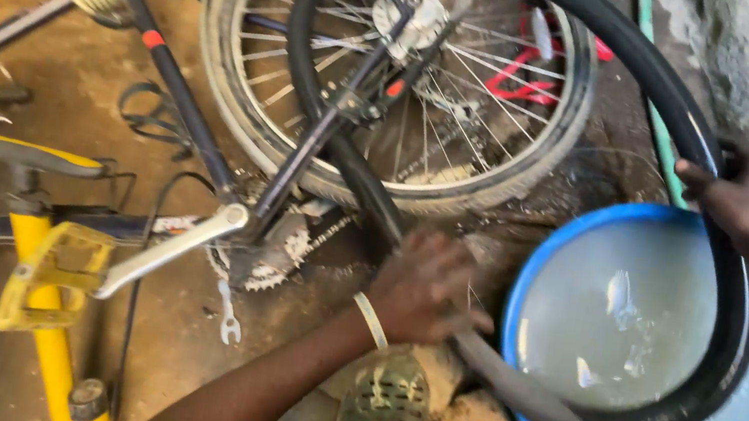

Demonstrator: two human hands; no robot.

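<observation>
The black inner tube [729,331] loops from the bicycle wheel [398,72] down into the blue basin [522,296], its lower section lying in cloudy water. The left hand [422,290] is clamped on the tube at the basin's left rim. The right hand [747,197] is closed around the tube above the basin's far rim. A crank and chainring [271,254] sit just left of the left hand. A small spanner [228,313] lies on the ground below them. A yellow bicycle frame [42,287] stands at left.
</observation>
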